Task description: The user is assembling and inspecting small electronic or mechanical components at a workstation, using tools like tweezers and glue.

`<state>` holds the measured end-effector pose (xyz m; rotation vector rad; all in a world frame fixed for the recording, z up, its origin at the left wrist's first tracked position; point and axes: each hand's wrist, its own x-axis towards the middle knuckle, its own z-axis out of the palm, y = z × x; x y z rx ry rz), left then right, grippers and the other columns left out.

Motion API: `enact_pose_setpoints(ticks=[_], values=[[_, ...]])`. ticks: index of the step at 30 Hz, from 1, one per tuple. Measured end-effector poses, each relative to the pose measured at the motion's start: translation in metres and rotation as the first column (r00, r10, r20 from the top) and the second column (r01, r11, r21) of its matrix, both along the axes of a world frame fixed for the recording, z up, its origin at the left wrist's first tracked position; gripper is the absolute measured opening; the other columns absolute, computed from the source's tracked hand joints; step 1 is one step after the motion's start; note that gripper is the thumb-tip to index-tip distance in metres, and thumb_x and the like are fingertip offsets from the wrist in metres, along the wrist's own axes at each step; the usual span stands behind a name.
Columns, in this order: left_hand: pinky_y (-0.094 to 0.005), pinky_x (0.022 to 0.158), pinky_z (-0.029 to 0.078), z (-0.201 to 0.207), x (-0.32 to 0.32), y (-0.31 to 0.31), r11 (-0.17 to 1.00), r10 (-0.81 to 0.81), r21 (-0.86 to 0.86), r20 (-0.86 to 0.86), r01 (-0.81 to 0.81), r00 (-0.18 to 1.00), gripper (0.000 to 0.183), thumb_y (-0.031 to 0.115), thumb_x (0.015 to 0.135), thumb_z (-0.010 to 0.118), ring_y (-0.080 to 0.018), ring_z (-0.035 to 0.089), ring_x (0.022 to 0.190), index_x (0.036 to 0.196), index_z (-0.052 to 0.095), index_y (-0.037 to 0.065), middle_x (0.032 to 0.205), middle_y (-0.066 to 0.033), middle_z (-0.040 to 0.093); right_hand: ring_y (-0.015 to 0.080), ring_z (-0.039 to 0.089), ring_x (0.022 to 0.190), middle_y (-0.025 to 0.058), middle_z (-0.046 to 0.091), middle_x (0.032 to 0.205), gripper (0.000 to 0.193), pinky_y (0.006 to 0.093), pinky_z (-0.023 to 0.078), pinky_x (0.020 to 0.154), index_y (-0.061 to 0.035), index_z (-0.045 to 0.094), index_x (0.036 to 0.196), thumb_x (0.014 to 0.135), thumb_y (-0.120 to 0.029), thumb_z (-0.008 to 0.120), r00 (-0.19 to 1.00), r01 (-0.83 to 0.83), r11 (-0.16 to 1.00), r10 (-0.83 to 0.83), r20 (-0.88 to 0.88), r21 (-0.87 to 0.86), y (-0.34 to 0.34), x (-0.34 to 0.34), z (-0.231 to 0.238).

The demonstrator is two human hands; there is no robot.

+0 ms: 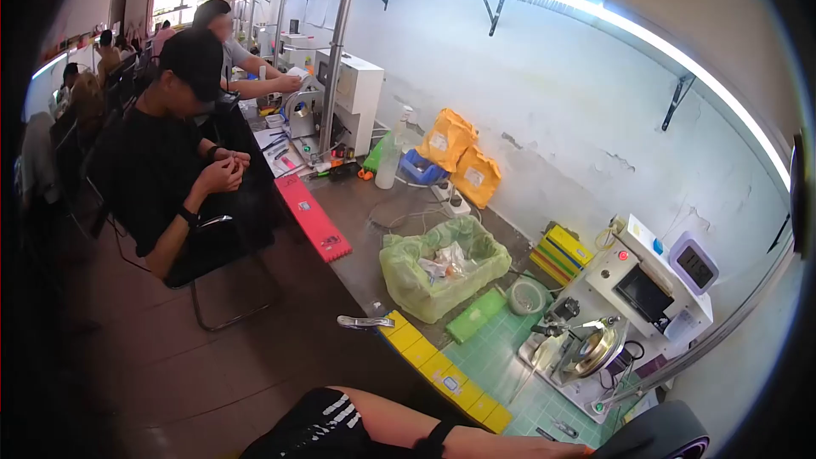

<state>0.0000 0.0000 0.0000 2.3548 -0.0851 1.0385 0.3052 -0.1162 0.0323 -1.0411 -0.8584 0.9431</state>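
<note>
Forearm (pixel 493 442), black band (pixel 437 437) around it, stretches rightward, low (hand clamped or apart, I cannot tell).

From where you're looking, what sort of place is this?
Likely a workshop: a white boxy machine with a shiny round metal wheel, a green gridded mat and a long brown workbench.

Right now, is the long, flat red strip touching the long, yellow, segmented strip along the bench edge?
Apart. The head view plainly shows a stretch of dark benchtop between the red strip and the yellow strip.
</note>
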Motion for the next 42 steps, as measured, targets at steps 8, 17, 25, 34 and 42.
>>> enact_pose_setpoints(ticks=[8, 17, 25, 34, 42], values=[[-0.048, 0.114, 0.041, 0.03, 0.011, 0.018, 0.95, -0.088, -0.261, 0.3, 0.171, 0.95, 0.074, 0.032, 0.096, 0.079, -0.0441, 0.046, 0.14, 0.157, 0.041, 0.016, 0.155, -0.0253, 0.041, 0.0401, 0.053, 0.133, 0.0233, 0.054, 0.148, 0.076, 0.0542, 0.045, 0.111, -0.012, 0.05, 0.153, 0.093, -0.056, 0.063, 0.995, -0.024, 0.99, 0.038, -0.094, 0.14, 0.057, -0.087, 0.024], [-0.0551, 0.12, 0.026, 0.029, 0.036, 0.02, 0.945, -0.115, -0.283, 0.186, 0.166, 0.976, 0.132, 0.066, 0.08, 0.084, -0.0455, 0.032, 0.148, 0.168, 0.01, -0.001, 0.163, -0.0277, 0.029, 0.0378, 0.05, 0.137, 0.0222, 0.052, 0.151, 0.076, 0.0522, 0.041, 0.114, -0.011, 0.045, 0.154, 0.094, -0.054, 0.064, 0.895, -0.407, 0.884, 0.436, -0.094, 0.231, 0.13, -0.158, 0.061], [-0.0553, 0.118, 0.029, 0.02, 0.05, 0.029, 0.968, 0.006, -0.247, 0.19, 0.042, 0.982, 0.134, 0.074, 0.079, 0.078, -0.0483, 0.035, 0.145, 0.168, 0.011, -0.001, 0.165, -0.0296, 0.025, 0.0357, 0.047, 0.141, 0.0213, 0.05, 0.153, 0.077, 0.0505, 0.038, 0.117, -0.0101, 0.041, 0.155, 0.095, -0.052, 0.064, 0.653, -0.693, 0.648, 0.75, -0.108, 0.314, 0.204, -0.227, 0.061], [-0.0554, 0.119, 0.027, 0.004, 0.067, 0.038, 0.948, 0.19, -0.281, 0.125, -0.149, 0.974, 0.129, 0.074, 0.081, 0.076, -0.0478, 0.031, 0.146, 0.168, 0.016, 0.0, 0.166, -0.0298, 0.02, 0.0334, 0.044, 0.145, 0.0202, 0.047, 0.155, 0.078, 0.0485, 0.034, 0.12, -0.0091, 0.037, 0.157, 0.096, -0.05, 0.065, 0.294, -0.871, 0.295, 0.954, -0.066, 0.393, 0.266, -0.284, 0.044], [-0.057, 0.125, 0.02, -0.008, 0.075, 0.018, 0.939, 0.254, -0.228, -0.044, -0.257, 0.966, 0.122, 0.074, 0.085, 0.069, -0.0486, 0.014, 0.156, 0.168, 0.016, 0.002, 0.172, -0.0287, 0.006, 0.0313, 0.041, 0.148, 0.0193, 0.045, 0.158, 0.08, 0.0468, 0.031, 0.123, -0.0082, 0.033, 0.158, 0.097, -0.048, 0.066, 0.179, -0.869, 0.154, 0.984, 0.01, 0.47, 0.293, -0.286, 0.049]])
